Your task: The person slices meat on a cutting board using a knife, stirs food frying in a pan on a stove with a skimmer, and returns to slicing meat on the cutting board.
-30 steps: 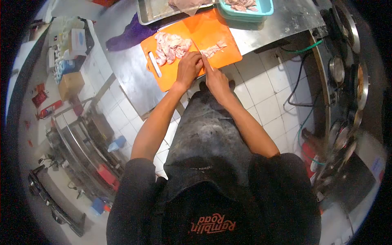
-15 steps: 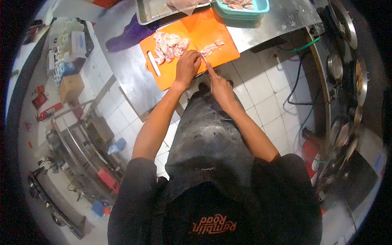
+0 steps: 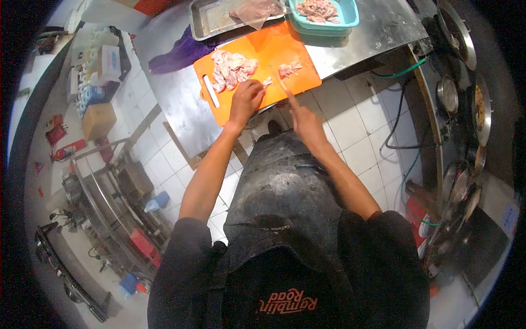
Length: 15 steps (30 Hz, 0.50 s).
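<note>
An orange cutting board [image 3: 263,52] lies on the metal table, with a pile of pale pink raw meat [image 3: 233,68] on its left part. My left hand [image 3: 246,101] rests at the board's near edge below the pile, fingers curled at a small piece of raw meat [image 3: 267,82]. Wrapped around a knife handle, my right hand [image 3: 308,123] is just off the near edge. The knife [image 3: 282,82] points away from me over the board, its blade blurred. Right of the blade sits a small heap of cut meat [image 3: 289,69].
Behind the board are a metal tray [image 3: 198,34] with a plastic bag [image 3: 257,12] and a turquoise basin [image 3: 350,22] holding meat. A purple cloth [image 3: 172,55] lies to the left. Pans [image 3: 448,93] line the right side; a hose [image 3: 402,145] hangs nearby.
The knife has moved right, away from my left fingers, and the cut meat on the right is bunched into a tighter heap. My left hand has shifted slightly left and nearer to me.
</note>
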Tool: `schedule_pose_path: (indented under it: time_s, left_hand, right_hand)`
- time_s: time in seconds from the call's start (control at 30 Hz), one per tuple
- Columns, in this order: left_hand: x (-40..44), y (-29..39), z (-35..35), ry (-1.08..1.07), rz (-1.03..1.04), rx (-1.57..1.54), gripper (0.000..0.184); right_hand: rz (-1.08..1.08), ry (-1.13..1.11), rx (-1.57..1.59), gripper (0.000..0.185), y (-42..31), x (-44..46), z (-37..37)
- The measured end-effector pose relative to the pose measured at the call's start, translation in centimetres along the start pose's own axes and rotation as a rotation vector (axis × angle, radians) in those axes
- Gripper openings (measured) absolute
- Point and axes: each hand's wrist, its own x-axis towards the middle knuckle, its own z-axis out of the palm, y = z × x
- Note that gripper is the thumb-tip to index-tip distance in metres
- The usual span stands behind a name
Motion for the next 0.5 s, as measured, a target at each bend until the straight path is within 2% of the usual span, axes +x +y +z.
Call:
schedule_pose_path:
  time_s: [0.1,0.37,0.43,0.5]
  left_hand:
    - [0.1,-0.1,0.3,0.009,0.003,0.009,0.013]
    - [0.2,-0.6,0.7,0.033,0.056,0.052,0.008]
    - [0.2,-0.5,0.8,0.034,0.046,0.040,0.009]
    - [0.2,-0.5,0.8,0.033,0.041,0.033,0.009]
  right_hand:
    - [-0.037,-0.037,0.019,0.067,-1.5,-1.3,1.4]
    - [0.033,-0.132,0.027,0.069,-2.6,-1.5,1.9]
    - [-0.041,-0.007,0.015,0.069,-2.2,0.5,3.9]
    - [-0.039,-0.015,0.053,0.071,-2.1,2.1,4.9]
